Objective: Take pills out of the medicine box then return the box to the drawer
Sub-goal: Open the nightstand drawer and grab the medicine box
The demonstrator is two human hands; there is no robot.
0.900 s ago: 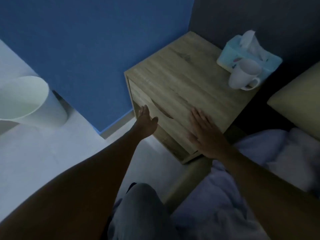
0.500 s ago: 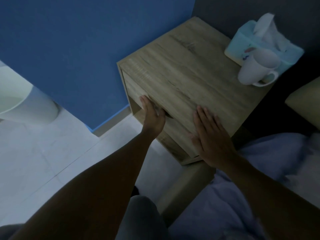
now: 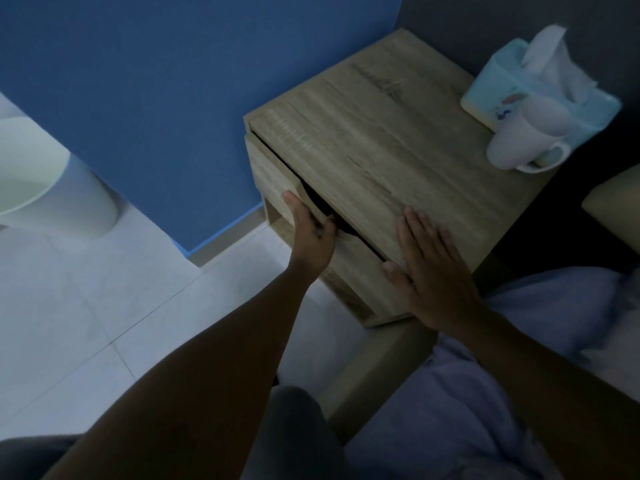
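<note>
A wooden bedside table point(image 3: 388, 133) stands against a blue wall in dim light. Its drawer point(image 3: 268, 171) is pulled out a little, leaving a dark gap under the top. My left hand point(image 3: 310, 233) grips the drawer front at its curved cut-out handle, fingers hooked into the gap. Flat on the near corner of the tabletop lies my right hand point(image 3: 429, 268), fingers spread. The medicine box and pills are not visible; the drawer's inside is dark.
A white mug point(image 3: 519, 140) and a light-blue tissue box point(image 3: 512, 81) stand at the table's far right corner. A white bin point(image 3: 52, 188) sits on the tiled floor at left. Pale bedding point(image 3: 519, 341) and my knee point(image 3: 298, 427) are below.
My left hand reached the drawer's cut-out, hooked into it and drew the drawer slightly out. The right hand stayed pressed on the tabletop. The camera moved closer.
</note>
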